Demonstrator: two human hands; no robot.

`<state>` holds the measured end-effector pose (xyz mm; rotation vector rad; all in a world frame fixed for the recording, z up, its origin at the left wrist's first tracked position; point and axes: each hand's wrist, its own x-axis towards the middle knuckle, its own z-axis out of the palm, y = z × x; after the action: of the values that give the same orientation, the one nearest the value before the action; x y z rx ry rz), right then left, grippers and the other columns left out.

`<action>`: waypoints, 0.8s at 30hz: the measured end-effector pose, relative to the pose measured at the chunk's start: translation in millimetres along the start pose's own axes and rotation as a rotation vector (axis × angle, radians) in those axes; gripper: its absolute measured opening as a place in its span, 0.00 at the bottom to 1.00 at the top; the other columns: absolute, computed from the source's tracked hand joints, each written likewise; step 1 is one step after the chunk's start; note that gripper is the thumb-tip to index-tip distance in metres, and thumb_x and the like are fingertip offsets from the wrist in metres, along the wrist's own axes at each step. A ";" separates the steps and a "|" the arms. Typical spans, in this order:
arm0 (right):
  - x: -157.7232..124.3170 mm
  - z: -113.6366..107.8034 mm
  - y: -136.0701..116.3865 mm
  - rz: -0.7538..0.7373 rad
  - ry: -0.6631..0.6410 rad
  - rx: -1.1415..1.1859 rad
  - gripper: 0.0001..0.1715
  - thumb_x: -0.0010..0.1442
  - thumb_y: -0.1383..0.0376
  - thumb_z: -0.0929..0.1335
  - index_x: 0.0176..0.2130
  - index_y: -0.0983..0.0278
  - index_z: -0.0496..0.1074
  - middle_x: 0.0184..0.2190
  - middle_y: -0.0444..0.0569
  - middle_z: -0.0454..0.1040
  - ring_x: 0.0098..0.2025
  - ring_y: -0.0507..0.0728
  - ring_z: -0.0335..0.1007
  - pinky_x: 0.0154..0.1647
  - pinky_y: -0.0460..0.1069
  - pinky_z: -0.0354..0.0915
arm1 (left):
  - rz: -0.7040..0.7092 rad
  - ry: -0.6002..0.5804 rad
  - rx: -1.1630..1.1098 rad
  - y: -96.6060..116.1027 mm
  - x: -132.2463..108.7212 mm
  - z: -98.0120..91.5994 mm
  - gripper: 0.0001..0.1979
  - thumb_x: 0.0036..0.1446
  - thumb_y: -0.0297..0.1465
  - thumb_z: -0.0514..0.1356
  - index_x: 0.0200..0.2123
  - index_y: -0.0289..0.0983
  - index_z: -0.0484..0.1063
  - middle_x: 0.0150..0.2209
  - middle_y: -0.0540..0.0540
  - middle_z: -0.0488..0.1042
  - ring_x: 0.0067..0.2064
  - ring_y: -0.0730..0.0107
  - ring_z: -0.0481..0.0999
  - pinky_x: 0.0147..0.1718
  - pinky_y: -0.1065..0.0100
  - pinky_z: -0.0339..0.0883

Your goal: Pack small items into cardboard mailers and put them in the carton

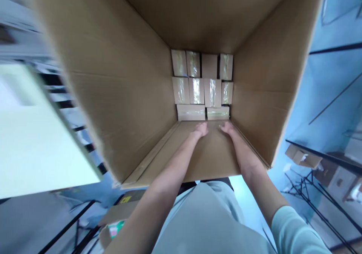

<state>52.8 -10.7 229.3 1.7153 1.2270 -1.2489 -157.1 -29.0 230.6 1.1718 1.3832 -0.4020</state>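
Note:
Both my arms reach down into a large, deep cardboard carton (118,69). At its bottom, several small brown boxes (209,66), most sealed with shiny clear tape, are packed in rows. My left hand (201,128) is at the near wall (216,148), just below a taped box (191,112) lying lengthwise. Close to the right corner, my right hand (226,127) is by another lengthwise box (218,113). The fingers of both hands look loosely spread, with no object visible in them; some fingertips are hard to make out.
A pale flat panel (39,133) stands left of the carton. Below it is an opened box with colourful contents (114,228). On the right are a small open carton (302,156) and black metal stands (304,190) on the blue floor.

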 end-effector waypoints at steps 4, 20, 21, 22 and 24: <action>-78.7 -46.8 -26.2 -0.105 0.137 0.049 0.29 0.75 0.61 0.73 0.71 0.67 0.78 0.68 0.66 0.82 0.71 0.68 0.81 0.73 0.56 0.72 | 0.038 0.126 -0.039 20.1 -94.1 -47.6 0.29 0.70 0.31 0.63 0.73 0.38 0.75 0.72 0.34 0.79 0.75 0.48 0.77 0.75 0.57 0.67; -441.4 66.5 -191.6 -0.832 0.592 0.352 0.29 0.71 0.48 0.66 0.60 0.59 0.82 0.64 0.62 0.85 0.67 0.68 0.84 0.73 0.60 0.76 | 0.343 0.806 -0.846 -189.8 -516.0 -44.6 0.21 0.73 0.34 0.59 0.65 0.45 0.80 0.68 0.43 0.83 0.69 0.58 0.83 0.74 0.58 0.73; -455.7 90.4 -206.8 -0.868 0.582 0.353 0.30 0.71 0.46 0.65 0.59 0.58 0.83 0.63 0.62 0.85 0.66 0.69 0.85 0.73 0.61 0.77 | 0.323 0.858 -0.903 -214.3 -539.4 -35.6 0.20 0.72 0.35 0.59 0.63 0.46 0.80 0.67 0.43 0.83 0.69 0.57 0.83 0.74 0.57 0.73; -469.3 114.3 -223.2 -0.900 0.565 0.348 0.31 0.70 0.44 0.65 0.59 0.58 0.83 0.62 0.62 0.86 0.66 0.70 0.85 0.73 0.63 0.77 | 0.305 0.915 -0.949 -238.0 -562.1 -26.0 0.19 0.72 0.35 0.59 0.61 0.46 0.81 0.66 0.43 0.84 0.68 0.57 0.83 0.74 0.57 0.74; -495.0 161.2 -259.7 -0.959 0.514 0.321 0.32 0.69 0.43 0.66 0.58 0.58 0.83 0.62 0.63 0.86 0.66 0.71 0.85 0.73 0.65 0.78 | 0.287 1.036 -1.025 -281.6 -604.5 -6.2 0.16 0.71 0.37 0.60 0.57 0.45 0.80 0.64 0.43 0.85 0.67 0.57 0.84 0.73 0.55 0.74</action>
<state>-290.7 -216.9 651.1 1.7706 2.4526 -1.6316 -526.8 -383.6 657.6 0.6324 1.8481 1.1721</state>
